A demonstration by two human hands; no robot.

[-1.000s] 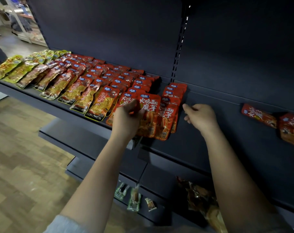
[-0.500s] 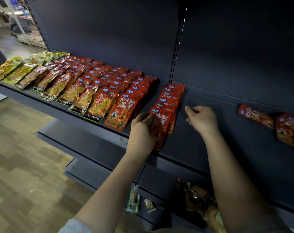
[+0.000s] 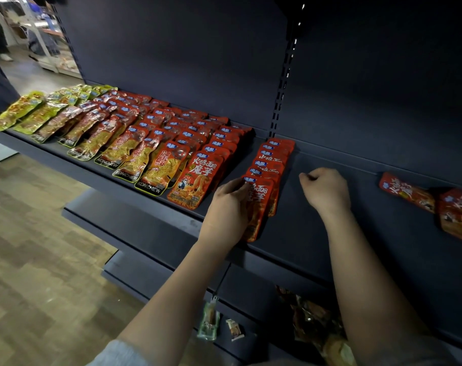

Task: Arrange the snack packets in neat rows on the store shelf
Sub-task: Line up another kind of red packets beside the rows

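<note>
Left hand [image 3: 228,207] grips the front red packet [image 3: 258,207] of the short row [image 3: 273,165], fingers curled over its left edge and thumb side hidden behind the hand; that packet lies at the front lip of the dark shelf [image 3: 317,241], overlapping the red packets behind it, which run back toward the slotted upright [image 3: 282,83]. Right hand [image 3: 327,191] rests just right of this row, fingers curled into a loose fist with nothing in it, knuckles down on the bare shelf. Left of the row, with a narrow gap between, sit long overlapping rows of red packets [image 3: 195,178]; further left come orange-yellow KONCHEW packets [image 3: 156,170], then green packets [image 3: 16,112] at the far end. Well apart to the right, loose red packets [image 3: 409,191] lie askew; on a lower shelf [image 3: 156,273] lie 2 small packets [image 3: 210,322] and a crumpled bag [image 3: 314,318].
</note>
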